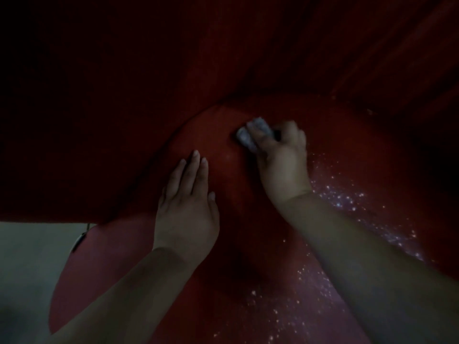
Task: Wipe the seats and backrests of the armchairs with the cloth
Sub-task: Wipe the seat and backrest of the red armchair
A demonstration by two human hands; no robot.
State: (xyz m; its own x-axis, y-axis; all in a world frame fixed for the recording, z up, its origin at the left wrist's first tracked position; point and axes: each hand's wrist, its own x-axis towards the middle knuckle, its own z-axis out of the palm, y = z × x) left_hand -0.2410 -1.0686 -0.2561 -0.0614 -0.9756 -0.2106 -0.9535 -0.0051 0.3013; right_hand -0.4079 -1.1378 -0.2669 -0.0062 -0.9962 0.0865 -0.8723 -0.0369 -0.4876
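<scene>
From my feed, the dark red upholstered armchair backrest fills the whole upper half of the frame, deep in shadow and curving down toward the middle. Below it I see the rounded red seat cushion, which takes up the centre and lower right; its right part glitters with small pale specks that I cannot identify. A pale grey-green floor shows in the lower left corner, beside the seat's edge.

My left hand lies flat on the seat left of centre, fingers straight and together, pointing toward the seam where seat meets backrest; it holds nothing. My right hand, just right of centre, is curled around a small bunched pale grey cloth, gripping it and pressing it onto the seat close to that seam. The cloth pokes out at the hand's upper left. The two hands are near each other but apart.
</scene>
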